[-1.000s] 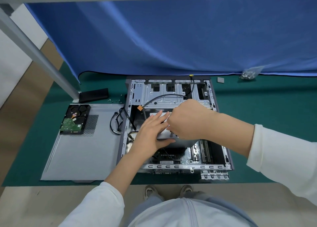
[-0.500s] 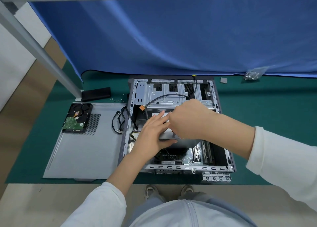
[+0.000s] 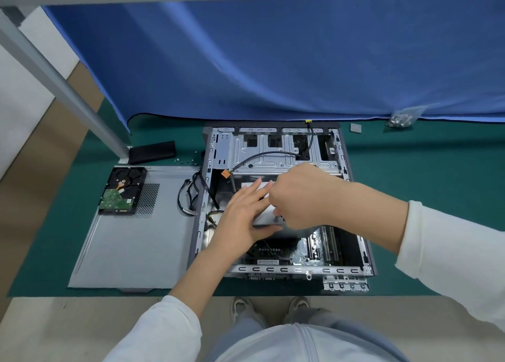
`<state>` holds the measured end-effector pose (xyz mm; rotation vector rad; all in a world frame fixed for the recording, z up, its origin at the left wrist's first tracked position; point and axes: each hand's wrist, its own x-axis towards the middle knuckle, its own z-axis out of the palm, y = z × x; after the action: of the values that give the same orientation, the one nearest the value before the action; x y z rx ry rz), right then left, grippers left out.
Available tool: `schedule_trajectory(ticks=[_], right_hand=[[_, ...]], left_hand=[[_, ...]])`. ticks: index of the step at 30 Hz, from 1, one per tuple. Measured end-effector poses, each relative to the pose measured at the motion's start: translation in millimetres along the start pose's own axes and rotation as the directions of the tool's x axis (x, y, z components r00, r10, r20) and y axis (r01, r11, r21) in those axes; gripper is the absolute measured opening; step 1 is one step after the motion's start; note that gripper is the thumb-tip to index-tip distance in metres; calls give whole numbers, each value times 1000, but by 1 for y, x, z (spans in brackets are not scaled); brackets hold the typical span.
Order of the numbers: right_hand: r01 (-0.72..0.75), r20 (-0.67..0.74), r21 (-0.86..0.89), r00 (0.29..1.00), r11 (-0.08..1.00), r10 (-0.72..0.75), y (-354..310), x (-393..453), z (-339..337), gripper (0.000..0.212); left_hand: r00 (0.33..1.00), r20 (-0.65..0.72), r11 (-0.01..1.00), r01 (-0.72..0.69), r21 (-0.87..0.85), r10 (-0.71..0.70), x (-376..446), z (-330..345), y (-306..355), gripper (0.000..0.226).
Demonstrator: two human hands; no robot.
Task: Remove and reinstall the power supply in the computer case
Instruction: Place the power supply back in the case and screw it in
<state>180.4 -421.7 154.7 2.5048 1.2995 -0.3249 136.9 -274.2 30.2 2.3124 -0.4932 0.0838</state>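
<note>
On the green mat [image 3: 423, 197], the opened computer case [image 3: 276, 154] is laid flat, with the grey power supply [image 3: 266, 216] seated inside it. Flat fingers of the left hand [image 3: 243, 214] are pressed on its top; the right hand [image 3: 300, 195] is curled over it, its grasp hidden. No writing can be read.

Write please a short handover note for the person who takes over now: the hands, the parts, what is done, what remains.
Left hand: open, fingers flat on the power supply.
Right hand: curled over the unit; its grip is hidden.
The power supply sits inside the open computer case.
Done: side panel off, hard drive lying on it.
Left: cannot tell whether the unit goes out or in; screws not visible.
</note>
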Motion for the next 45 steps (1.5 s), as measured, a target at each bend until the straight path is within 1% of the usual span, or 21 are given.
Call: schedule_trajectory(ticks=[3, 6, 9, 11, 13, 15, 17, 18, 19, 21, 23, 25, 27, 30, 32, 34, 35, 38, 40, 43, 45], right_hand=[[-37, 10, 87, 999, 995, 37, -7, 4, 0, 38], [-64, 24, 161, 998, 985, 61, -9, 5, 0, 39], [-115, 51, 231, 993, 966, 106, 2, 2, 2, 31], [-143, 74, 261, 989, 955, 128, 12, -1, 5, 24], [-166, 57, 345, 986, 924, 156, 21, -6, 8, 22], [-174, 5, 468, 981, 866, 194, 29, -10, 10, 16], [-161, -44, 588, 972, 792, 231, 36, -13, 12, 11], [-151, -48, 667, 969, 729, 244, 38, -14, 13, 11], [-131, -47, 752, 967, 646, 250, 40, -15, 15, 11], [-66, -60, 886, 965, 458, 256, 41, -15, 19, 11], [5, -80, 960, 963, 280, 257, 41, -13, 23, 13], [44, -77, 988, 972, 151, 223, 41, -6, 25, 16], [40, -56, 994, 985, 99, 164, 40, 3, 26, 17], [29, -35, 998, 995, 63, 97, 41, 23, 28, 21], [43, -48, 998, 995, 54, 85, 45, 40, 28, 27], [37, -43, 998, 993, 54, 113, 52, 61, 29, 29], [20, -31, 997, 990, 81, 134, 55, 73, 31, 28], [-84, 28, 964, 976, 254, 218, 63, 118, 42, 16], [-153, 34, 904, 957, 400, 289, 67, 148, 52, 11], [-218, -14, 762, 936, 610, 352, 66, 194, 64, 9], [-217, -74, 675, 931, 706, 357, 63, 219, 72, 13]], left_hand=[[1000, -22, 999, -17, -35, 16, 1, -1, 2, 41], [1000, -22, 1000, -6, -29, 5, 2, -2, 4, 42], [995, 50, 996, 86, -20, -85, 2, -5, 7, 59], [986, 69, 986, 153, -65, -149, 3, -9, 10, 61], [973, 60, 966, 228, -122, -222, 3, -12, 15, 54], [961, 46, 950, 277, -143, -273, 3, -14, 20, 39], [955, -5, 943, 290, -164, -295, 1, -15, 28, 23], [946, -39, 932, 308, -193, -321, 1, -15, 33, 16], [932, -71, 916, 332, -226, -355, 2, -15, 38, 16], [904, -128, 891, 363, -272, -407, 4, -16, 44, 25], [882, -184, 879, 369, -301, -433, 8, -19, 49, 30], [869, -222, 868, 354, -348, -443, 12, -21, 50, 29], [860, -231, 854, 349, -386, -456, 17, -24, 48, 29], [863, -209, 846, 355, -397, -460, 26, -32, 31, 34], [867, -184, 844, 369, -388, -463, 34, -39, 14, 36], [856, -162, 829, 400, -392, -490, 42, -50, -10, 31], [843, -165, 823, 427, -375, -512, 44, -56, -24, 27], [780, -197, 795, 531, -295, -594, 47, -72, -80, 20], [725, -192, 747, 613, -257, -661, 43, -79, -118, 20], [620, -151, 638, 744, -198, -770, 33, -86, -178, 19], [559, -144, 578, 797, -176, -816, 29, -89, -215, 18]])
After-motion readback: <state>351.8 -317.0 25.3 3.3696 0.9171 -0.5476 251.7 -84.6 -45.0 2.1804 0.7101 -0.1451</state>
